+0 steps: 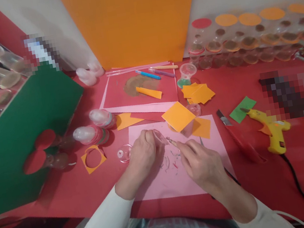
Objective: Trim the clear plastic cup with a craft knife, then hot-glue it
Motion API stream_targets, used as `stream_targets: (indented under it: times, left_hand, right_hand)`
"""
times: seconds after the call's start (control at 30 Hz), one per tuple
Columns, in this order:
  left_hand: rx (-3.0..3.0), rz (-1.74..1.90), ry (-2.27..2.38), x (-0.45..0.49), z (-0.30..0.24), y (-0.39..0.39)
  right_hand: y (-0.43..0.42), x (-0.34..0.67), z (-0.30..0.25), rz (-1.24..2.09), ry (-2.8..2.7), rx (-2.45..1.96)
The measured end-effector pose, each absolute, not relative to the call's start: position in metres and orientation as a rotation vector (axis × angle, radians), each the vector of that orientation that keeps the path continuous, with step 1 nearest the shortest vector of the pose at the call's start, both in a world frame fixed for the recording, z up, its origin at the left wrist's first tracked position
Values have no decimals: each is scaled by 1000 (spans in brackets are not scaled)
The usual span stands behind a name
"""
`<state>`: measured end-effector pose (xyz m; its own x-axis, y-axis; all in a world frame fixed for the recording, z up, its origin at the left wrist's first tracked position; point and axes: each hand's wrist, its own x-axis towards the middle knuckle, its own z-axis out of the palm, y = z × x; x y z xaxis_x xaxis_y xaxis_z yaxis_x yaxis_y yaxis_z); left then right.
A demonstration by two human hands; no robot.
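My left hand [143, 148] is closed around a small clear plastic cup [160, 138], tilted with its opening toward my right hand. My right hand [202, 160] pinches a slim tool [171, 140] with a metal tip at the cup's rim. The tool's exact kind is hard to make out. Both hands are above a pink paper sheet [170, 187] scattered with small coloured scraps [175, 164]. Left of my left hand lies a clear plastic lid or cup [124, 153]. Beyond my right hand, an orange card square [178, 116] rests on something clear.
A yellow glue gun [271, 129] and a red-handled cutter [241, 142] lie at right. Stacked clear cups [91, 134] stand at left, near a green board [28, 138]. Markers [148, 75] lie at the back on a red sheet [113, 93]. More orange squares [199, 92] sit behind.
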<state>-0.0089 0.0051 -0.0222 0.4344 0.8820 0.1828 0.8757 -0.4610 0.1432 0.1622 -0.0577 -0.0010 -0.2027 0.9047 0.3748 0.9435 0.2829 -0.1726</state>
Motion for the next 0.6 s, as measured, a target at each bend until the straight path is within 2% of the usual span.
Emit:
stream_targets:
  times: [0.17, 0.6]
  left_hand:
    - [2627, 388, 1622, -8, -22, 5]
    - [2619, 397, 1603, -9, -21, 6]
  right_hand:
    - [-61, 160, 1, -72, -2128, -1664]
    - [-56, 158, -11, -169, -2180, -1630]
